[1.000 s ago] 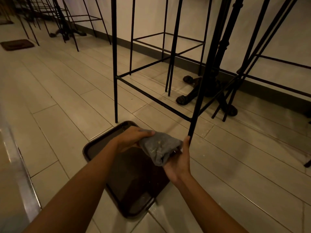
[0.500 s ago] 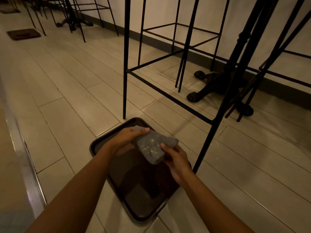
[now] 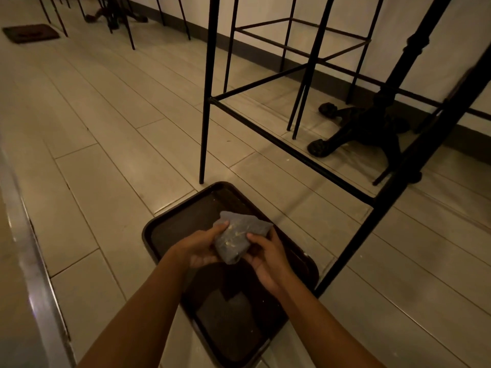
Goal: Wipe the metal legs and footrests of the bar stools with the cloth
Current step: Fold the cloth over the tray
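A crumpled grey cloth, speckled with pale crumbs, is held between both hands above a dark tray on the floor. My left hand grips the cloth's left side, and my right hand pinches its right side. The nearest bar stool has thin black metal legs and a low footrest bar. Its front right leg stands just right of my right hand, apart from it.
A black cast-iron table base stands behind the stool by the wall. A second stool frame is further back. More stools and a dark floor mat lie at the far left. A metal-edged ledge runs along the left.
My right hand let go of the stool's front right leg and came to the cloth. Both hands with the cloth moved lower, over the tray. The view shifted left.
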`<state>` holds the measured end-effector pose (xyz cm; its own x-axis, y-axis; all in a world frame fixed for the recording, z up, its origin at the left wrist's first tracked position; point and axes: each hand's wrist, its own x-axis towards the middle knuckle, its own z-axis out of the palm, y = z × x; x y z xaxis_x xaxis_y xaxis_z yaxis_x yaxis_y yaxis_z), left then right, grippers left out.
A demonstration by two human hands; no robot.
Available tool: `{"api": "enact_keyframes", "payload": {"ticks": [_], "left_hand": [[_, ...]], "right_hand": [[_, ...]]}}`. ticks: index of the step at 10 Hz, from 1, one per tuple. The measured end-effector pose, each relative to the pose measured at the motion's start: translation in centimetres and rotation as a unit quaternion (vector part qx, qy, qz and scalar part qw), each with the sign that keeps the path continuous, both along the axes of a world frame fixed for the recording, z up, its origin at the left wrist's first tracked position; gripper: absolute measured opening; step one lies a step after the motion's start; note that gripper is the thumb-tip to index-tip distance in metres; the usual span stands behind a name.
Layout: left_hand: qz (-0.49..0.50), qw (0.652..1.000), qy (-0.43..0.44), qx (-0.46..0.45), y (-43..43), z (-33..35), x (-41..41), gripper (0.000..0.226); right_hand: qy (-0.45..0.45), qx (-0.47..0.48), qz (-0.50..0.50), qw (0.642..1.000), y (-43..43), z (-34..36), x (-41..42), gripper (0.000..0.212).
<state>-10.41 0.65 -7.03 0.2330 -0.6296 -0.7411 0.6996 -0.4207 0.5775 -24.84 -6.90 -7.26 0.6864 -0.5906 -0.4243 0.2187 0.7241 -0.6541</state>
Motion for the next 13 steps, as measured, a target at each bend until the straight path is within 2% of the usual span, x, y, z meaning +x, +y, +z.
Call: {"api": "enact_keyframes", "payload": {"ticks": [1, 2, 3, 5, 6, 7, 8, 9, 10, 11, 12, 13], "left_hand": [[0.126, 0.991, -0.029, -0.020, -0.7, -1.1, 0.7, 0.026], [0.172, 0.983, -0.064, -0.020, -1.2, -2.9, 1.5, 0.037], [0.161, 0.982, -0.103, 0.002, -1.4, -4.6, 1.5, 0.038], [0.169, 0.978, -0.119, 0.022, -1.0, -8.7, 0.9, 0.045], [0.122, 0.972, -0.199, 0.035, -0.4, -10.1, 0.2, 0.053], [0.092, 0.945, -0.309, 0.056, -0.3, -10.5, -0.6, 0.058], [0.047, 0.933, -0.350, 0.076, -0.5, -10.1, -0.6, 0.073], [-0.043, 0.919, -0.383, 0.080, -0.7, -9.7, -0.6, 0.078], [-0.142, 0.876, -0.449, 0.109, -0.9, -9.4, -0.8, 0.076], [-0.212, 0.805, -0.531, 0.157, -1.0, -7.9, -1.2, 0.073], [-0.231, 0.768, -0.576, 0.162, -1.6, -5.7, -0.5, 0.074], [-0.237, 0.730, -0.621, 0.158, -2.2, -3.1, 0.6, 0.074]], "right_hand": [[0.048, -0.006, -0.029, 0.998, -0.2, -1.2, 0.7, 0.044], [0.091, 0.004, -0.051, 0.995, -0.3, -3.0, 0.9, 0.049], [0.127, 0.021, -0.063, 0.990, -0.1, -4.5, 1.3, 0.050], [0.232, 0.013, -0.050, 0.971, 0.3, -7.6, 1.4, 0.054], [0.273, -0.013, -0.041, 0.961, 0.8, -9.0, 1.2, 0.056], [0.319, -0.073, -0.023, 0.945, 1.2, -9.7, 1.2, 0.048], [0.361, -0.119, -0.009, 0.925, 1.2, -10.1, 1.3, 0.047], [0.379, -0.110, -0.014, 0.919, 0.9, -10.1, 1.3, 0.057], [0.412, -0.151, -0.001, 0.898, 0.9, -9.6, 1.4, 0.058], [0.421, -0.222, 0.006, 0.879, 0.8, -8.5, 1.2, 0.056], [0.406, -0.300, 0.047, 0.862, 0.3, -6.9, 0.8, 0.060], [0.410, -0.386, 0.077, 0.823, -0.7, -4.3, 1.2, 0.061]]}}
